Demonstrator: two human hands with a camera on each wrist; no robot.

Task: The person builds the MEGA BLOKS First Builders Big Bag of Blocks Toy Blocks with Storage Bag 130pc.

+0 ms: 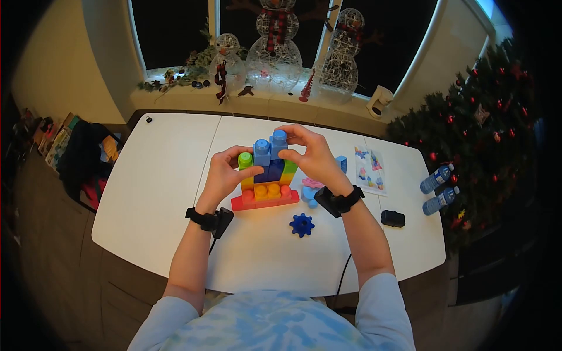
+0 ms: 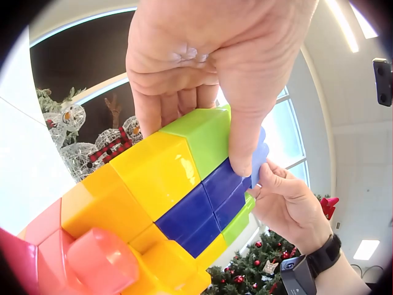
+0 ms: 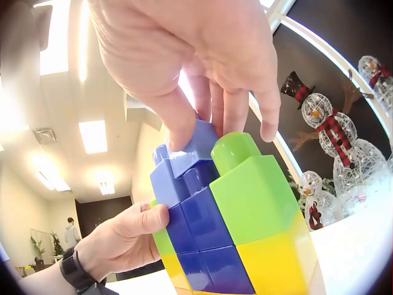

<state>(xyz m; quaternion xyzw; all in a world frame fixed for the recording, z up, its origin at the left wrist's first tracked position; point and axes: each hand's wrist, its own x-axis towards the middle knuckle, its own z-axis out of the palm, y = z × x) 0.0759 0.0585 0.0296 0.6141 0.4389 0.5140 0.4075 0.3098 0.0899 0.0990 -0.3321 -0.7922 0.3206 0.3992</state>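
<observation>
A tower of toy building blocks stands on a red base [image 1: 266,202], with yellow, dark blue [image 2: 193,218] and green blocks [image 3: 255,200] stacked up. My left hand [image 1: 219,175] steadies its left side, thumb across the front and fingers behind the green block. At the top, my right hand [image 1: 316,155] pinches a light blue block [image 3: 199,146] between thumb and fingers. That block sits slightly tilted over a dark blue stud [image 3: 196,178], which shows below it. Beside it, another light blue block [image 1: 261,153] rests on the tower.
On the white table [image 1: 152,193], a dark blue gear [image 1: 301,224] lies in front, with light blue pieces [image 1: 309,197] and a pink piece [image 1: 313,183] right of the tower. Further right are a picture sheet [image 1: 370,169], a black case [image 1: 393,219] and two water bottles [image 1: 440,200].
</observation>
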